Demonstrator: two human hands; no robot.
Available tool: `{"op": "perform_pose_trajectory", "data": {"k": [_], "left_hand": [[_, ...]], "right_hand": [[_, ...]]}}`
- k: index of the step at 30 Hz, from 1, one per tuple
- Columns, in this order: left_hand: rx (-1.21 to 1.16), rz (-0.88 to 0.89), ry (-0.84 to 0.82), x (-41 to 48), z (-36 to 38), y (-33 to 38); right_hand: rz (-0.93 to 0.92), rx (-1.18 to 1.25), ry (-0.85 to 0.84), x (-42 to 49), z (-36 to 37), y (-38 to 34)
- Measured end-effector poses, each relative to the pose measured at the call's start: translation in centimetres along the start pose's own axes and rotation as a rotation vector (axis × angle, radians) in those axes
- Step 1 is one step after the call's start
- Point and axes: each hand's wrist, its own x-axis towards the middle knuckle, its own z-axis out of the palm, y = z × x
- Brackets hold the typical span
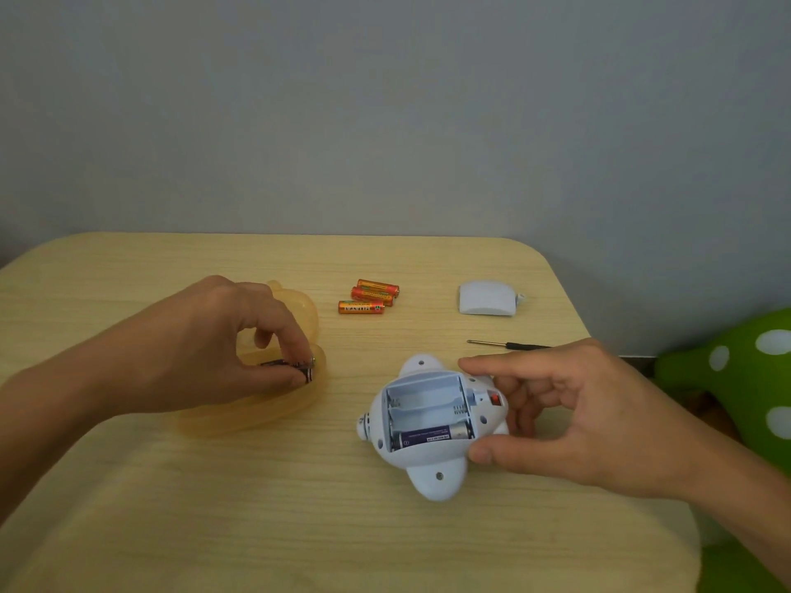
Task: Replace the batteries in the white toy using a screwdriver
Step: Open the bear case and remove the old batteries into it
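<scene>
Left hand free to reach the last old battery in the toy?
Probably not yet: the left hand grips a dark battery. The purple battery lies uncovered, and the right hand holds only the toy's edge.

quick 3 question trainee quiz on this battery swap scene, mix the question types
1. How many batteries remain in the white toy?
2. True or false: the battery cover is fitted on the toy.
3. The left hand holds: A) the screwdriver B) dark batteries C) an orange battery

Key: 1. One, a purple battery. 2. False; it lies on the table. 3. B.
</scene>
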Motion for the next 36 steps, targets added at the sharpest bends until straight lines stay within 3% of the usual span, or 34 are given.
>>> {"op": "perform_pose_trajectory", "data": {"k": [6, 12, 28, 36], "left_hand": [[-0.053, 0.133, 0.039, 0.5, 0.6, 3.4], [-0.022, 0.302, -0.04, 2.2, 3.8, 7.6], [0.048, 0.465, -0.057, 2.8, 5.6, 9.1], [-0.17, 0.395, 0.01, 2.2, 5.4, 8.0]], "right_hand": [[0.01, 0.001, 0.007, 0.1, 0.0, 0.1], [0.032, -0.022, 0.0, 0.1, -0.1, 0.1], [0.014, -0.058, -0.012, 0.4, -0.4, 0.6], [0.026, -0.033, -0.005, 0.1, -0.4, 0.5]]}}
